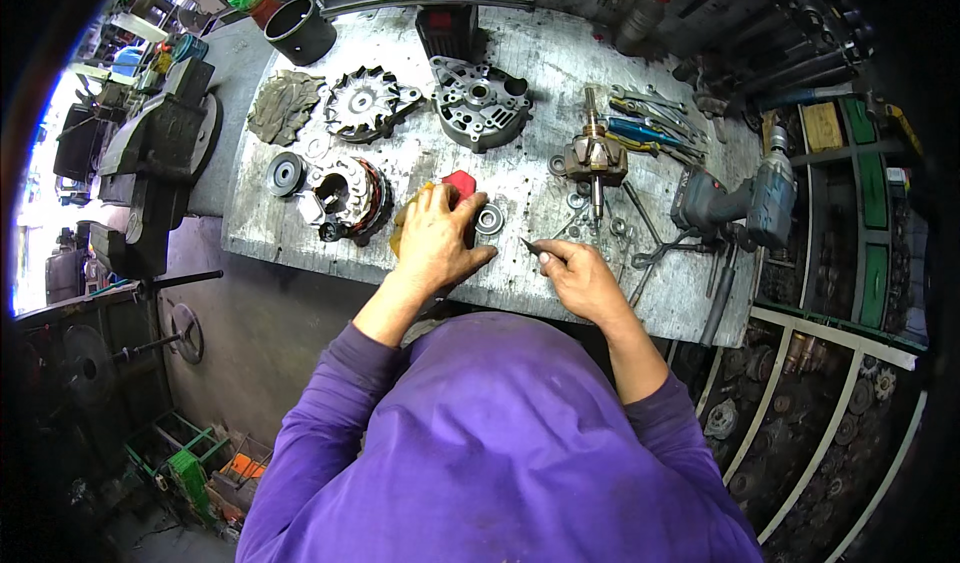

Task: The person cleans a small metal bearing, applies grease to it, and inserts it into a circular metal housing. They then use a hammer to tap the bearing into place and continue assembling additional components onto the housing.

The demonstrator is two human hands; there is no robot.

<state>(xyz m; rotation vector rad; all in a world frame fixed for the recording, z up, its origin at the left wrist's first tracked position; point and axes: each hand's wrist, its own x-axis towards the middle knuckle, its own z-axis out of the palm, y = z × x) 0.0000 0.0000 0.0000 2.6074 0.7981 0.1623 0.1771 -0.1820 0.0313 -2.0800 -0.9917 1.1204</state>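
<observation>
My left hand [437, 233] lies over a yellow-brown object [398, 235] with a red piece [462, 181] showing beyond the fingers. Its fingers curve over the top while the thumb points right, and most of the object is hidden. Just right of those fingers a small ring bearing [489, 220] lies flat on the bench. My right hand [580, 278] is closed, pinching a small dark pointed thing [529, 246] between thumb and forefinger near the bench's front edge. Alternator parts lie beyond: a wire-wound stator [372, 203], a pulley [286, 174] and a rotor [597, 155] with its shaft.
Farther back are a finned metal part [360, 103], a cast housing [482, 105], a grey rag [283, 108] and a black bucket [300, 33]. Wrenches and pliers [650, 135] lie back right, a power driver [735, 203] at right. A bench vise [150, 163] stands left, parts shelves [800, 413] right.
</observation>
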